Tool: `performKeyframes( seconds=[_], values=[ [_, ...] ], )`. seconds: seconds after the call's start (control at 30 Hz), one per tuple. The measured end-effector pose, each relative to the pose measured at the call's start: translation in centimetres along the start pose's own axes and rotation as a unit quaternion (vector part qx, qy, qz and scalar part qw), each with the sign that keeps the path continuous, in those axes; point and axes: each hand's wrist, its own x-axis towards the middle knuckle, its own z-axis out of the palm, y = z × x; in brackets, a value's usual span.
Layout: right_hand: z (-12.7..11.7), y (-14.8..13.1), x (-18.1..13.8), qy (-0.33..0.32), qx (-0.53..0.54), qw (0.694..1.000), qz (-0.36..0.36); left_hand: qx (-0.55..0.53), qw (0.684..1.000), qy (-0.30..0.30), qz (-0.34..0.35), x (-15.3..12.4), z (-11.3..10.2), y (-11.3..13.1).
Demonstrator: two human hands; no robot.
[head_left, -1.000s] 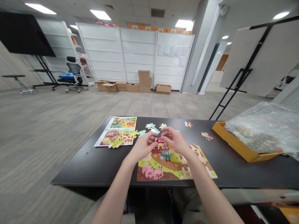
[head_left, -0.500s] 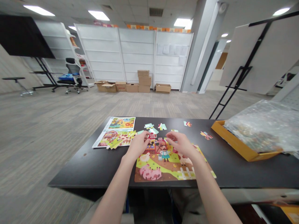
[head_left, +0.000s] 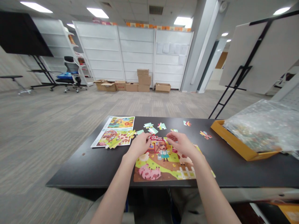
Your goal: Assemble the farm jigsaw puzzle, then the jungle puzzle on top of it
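Note:
A partly built farm jigsaw (head_left: 161,165) with a pig, a farmer and a red barn lies on the black table (head_left: 93,168) in front of me. My left hand (head_left: 139,145) rests at its upper left edge, fingers curled, their tips against the red barn piece (head_left: 154,138). My right hand (head_left: 181,143) lies over the upper right part of the jigsaw, fingers stretched out toward the left and holding nothing. Loose pieces (head_left: 151,127) lie just beyond my hands.
A printed picture sheet (head_left: 114,133) with several loose pieces on it lies at the left. More pieces (head_left: 205,134) are scattered to the right. A yellow tray (head_left: 240,147) under a clear plastic bag (head_left: 263,124) stands at the right. Black easels hold white boards behind it.
My hands, pinched together over the barn a second ago, have come down onto the jigsaw and moved apart. The barn piece now lies in the picture.

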Motion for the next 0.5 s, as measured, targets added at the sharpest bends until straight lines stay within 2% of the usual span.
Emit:
performKeyframes(
  seconds=[0.13,0.23,0.37,0.5],
  values=[
    [0.0,0.1,0.0,-0.001,0.000,1.000,0.003,0.033,0.999,0.006,0.008,-0.3,-0.1,0.3],
    [0.0,0.3,0.0,0.001,-0.002,1.000,0.002,0.029,0.998,0.019,0.053,-0.6,-0.3,0.5],
    [-0.1,0.3,0.0,-0.002,-0.007,1.000,0.001,0.068,0.992,-0.008,0.110,-1.0,-0.6,0.9],
    [-0.2,0.0,-0.2,-0.008,-0.011,1.000,0.002,0.115,0.987,-0.009,0.113,-1.3,-0.6,1.3]
  ],
)
